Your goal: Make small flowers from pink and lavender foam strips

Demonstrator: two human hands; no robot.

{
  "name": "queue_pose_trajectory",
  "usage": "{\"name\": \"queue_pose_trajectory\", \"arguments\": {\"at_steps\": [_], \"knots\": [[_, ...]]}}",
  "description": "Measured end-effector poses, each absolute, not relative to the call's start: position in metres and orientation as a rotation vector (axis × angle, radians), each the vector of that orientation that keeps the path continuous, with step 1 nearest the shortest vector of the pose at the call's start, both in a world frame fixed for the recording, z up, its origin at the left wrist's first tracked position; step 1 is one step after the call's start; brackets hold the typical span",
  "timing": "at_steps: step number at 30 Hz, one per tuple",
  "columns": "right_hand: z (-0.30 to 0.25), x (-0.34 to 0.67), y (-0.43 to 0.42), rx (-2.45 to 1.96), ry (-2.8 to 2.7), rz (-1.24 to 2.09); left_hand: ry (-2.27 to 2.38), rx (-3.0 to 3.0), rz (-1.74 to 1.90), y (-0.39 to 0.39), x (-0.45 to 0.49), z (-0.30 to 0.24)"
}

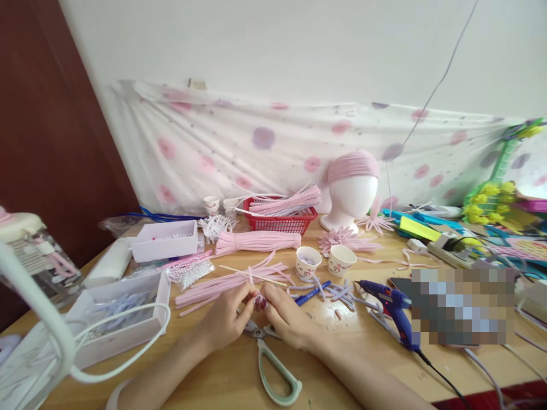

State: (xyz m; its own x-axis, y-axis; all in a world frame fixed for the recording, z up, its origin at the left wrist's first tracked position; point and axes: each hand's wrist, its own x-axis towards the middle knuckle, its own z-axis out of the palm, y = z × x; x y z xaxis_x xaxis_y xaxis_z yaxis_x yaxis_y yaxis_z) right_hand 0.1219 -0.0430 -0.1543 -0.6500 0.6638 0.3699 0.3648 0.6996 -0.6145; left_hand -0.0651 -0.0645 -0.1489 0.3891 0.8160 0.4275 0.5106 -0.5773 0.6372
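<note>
My left hand [227, 316] and my right hand [289, 320] meet over the wooden table, fingertips pinched together. What lies between them is too small and covered to make out. Under both hands lie scissors [277, 373] with pale green handles, blades partly covered. Just beyond my fingers is a loose bunch of pink pipe cleaners [200, 291], with a thin wooden stick [231, 269] across it. A blue pen [314, 292] rests right of my right hand, near short lilac pipe cleaner pieces [342, 290].
Two paper cups [342, 260] stand beyond the pen. Right are a blue glue gun [395, 313] and a partly blurred phone [400, 283]. A red basket [294, 225] and a white foam head [354, 196] stand behind. White boxes [128, 336] and a curved white tube [64, 336] occupy the left.
</note>
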Motion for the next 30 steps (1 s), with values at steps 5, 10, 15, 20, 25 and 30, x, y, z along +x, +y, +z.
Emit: {"name": "queue_pose_trajectory", "arguments": {"at_steps": [5, 10, 15, 20, 25, 30], "knots": [[-0.1507, 0.1222, -0.045, -0.809, -2.287, 0.718, 1.134, 2.219, 1.029, -0.0642, -0.0645, -0.1507], [-0.1523, 0.1237, -0.0444, -0.797, -2.34, 0.641, 1.144, 2.243, 1.02, -0.0649, -0.0652, -0.1502], [-0.158, 0.1239, -0.0422, -0.804, -2.345, 0.613, 1.158, 2.338, 1.025, -0.067, -0.0649, -0.1493], [-0.1578, 0.1228, -0.0416, -0.799, -2.343, 0.622, 1.147, 2.285, 1.023, -0.0658, -0.064, -0.1481], [-0.1553, 0.1222, -0.0407, -0.773, -2.358, 0.663, 1.101, 1.932, 0.984, -0.0629, -0.0637, -0.1443], [-0.1494, 0.1215, -0.0405, -0.766, -2.386, 0.668, 1.138, 1.852, 0.995, -0.0611, -0.065, -0.1422]]}}
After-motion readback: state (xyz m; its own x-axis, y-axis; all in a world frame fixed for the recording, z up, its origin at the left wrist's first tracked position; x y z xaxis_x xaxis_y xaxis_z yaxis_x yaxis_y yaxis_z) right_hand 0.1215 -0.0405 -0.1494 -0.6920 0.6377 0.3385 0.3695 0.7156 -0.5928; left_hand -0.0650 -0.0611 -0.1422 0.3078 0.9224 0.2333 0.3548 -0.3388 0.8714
